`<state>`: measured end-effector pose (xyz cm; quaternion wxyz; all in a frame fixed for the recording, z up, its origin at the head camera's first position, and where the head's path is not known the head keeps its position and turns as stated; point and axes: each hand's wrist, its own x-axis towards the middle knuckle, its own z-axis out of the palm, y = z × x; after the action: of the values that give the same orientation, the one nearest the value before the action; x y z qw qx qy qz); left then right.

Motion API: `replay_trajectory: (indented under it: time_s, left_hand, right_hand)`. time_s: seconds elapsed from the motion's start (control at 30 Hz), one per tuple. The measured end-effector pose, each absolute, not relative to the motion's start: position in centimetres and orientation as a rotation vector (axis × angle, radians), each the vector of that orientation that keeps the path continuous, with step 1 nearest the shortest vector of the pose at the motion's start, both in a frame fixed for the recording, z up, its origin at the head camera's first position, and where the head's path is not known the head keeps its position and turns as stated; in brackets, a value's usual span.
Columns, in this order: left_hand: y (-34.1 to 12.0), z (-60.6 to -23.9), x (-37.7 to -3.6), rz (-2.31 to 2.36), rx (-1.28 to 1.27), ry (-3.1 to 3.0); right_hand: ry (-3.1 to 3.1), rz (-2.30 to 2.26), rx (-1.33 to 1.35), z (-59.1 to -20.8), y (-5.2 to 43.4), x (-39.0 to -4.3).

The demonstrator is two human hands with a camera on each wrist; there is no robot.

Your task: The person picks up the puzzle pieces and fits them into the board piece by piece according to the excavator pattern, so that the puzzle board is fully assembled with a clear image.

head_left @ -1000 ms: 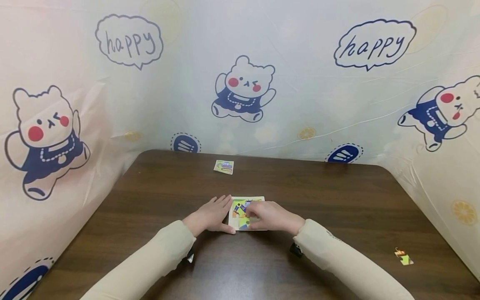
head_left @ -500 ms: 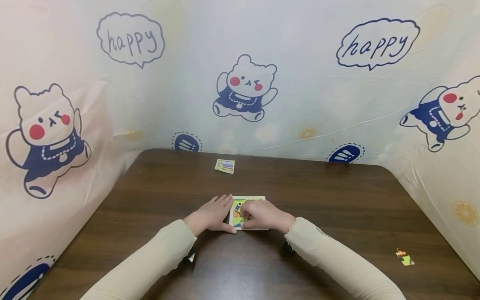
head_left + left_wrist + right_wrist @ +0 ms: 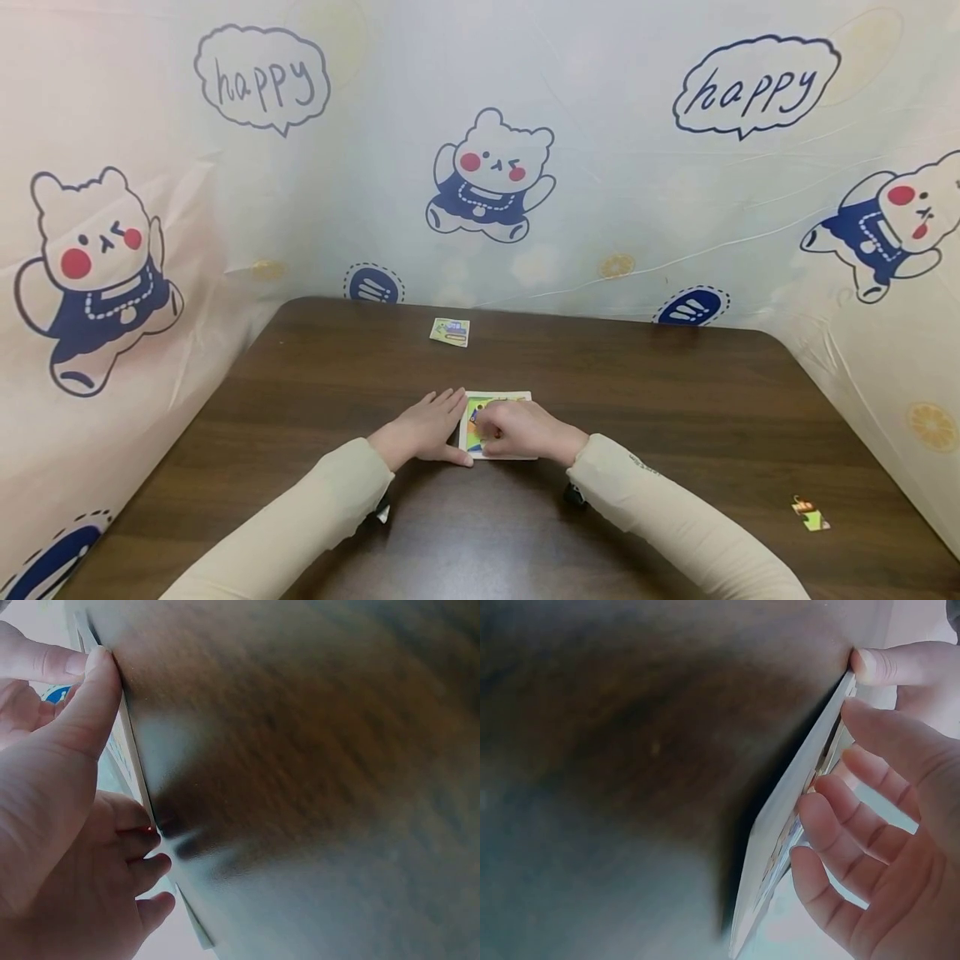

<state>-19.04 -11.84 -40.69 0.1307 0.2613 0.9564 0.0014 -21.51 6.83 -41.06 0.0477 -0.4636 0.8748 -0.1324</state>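
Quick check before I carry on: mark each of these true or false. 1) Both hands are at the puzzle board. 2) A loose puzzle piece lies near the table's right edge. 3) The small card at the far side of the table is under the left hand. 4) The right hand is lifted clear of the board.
1) True: the left hand rests against the puzzle board, the right hand on it.
2) True: the loose puzzle piece lies there.
3) False: the small card lies alone, apart from both hands.
4) False: its fingers are down on the board.
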Motion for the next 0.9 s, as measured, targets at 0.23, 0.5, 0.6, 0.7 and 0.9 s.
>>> replay_trajectory:
  time_s: [0.23,0.5,0.6,0.7,0.9]
  left_hand:
    - [-11.86,-40.67,-19.02,-0.002,0.768,2.783]
    - [-11.83,-40.75,-19.11,0.016,0.774,2.785]
    - [-11.82,-40.73,-19.12,0.015,0.772,2.783]
    - [-11.81,-40.7,-19.15,0.005,0.77,2.784]
    - [-11.8,-40.71,-19.17,-0.005,0.762,2.78]
  right_hand:
    - [2.614,-0.403,-1.441,-40.96,6.84,-21.54]
    - [2.595,-0.393,-1.488,-40.88,6.92,-21.38]
    - [2.573,-0.388,-1.523,-40.73,6.93,-21.35]
    - [2.55,-0.396,-1.541,-40.54,6.92,-21.34]
    - [2.524,-0.385,-1.56,-40.43,6.98,-21.3]
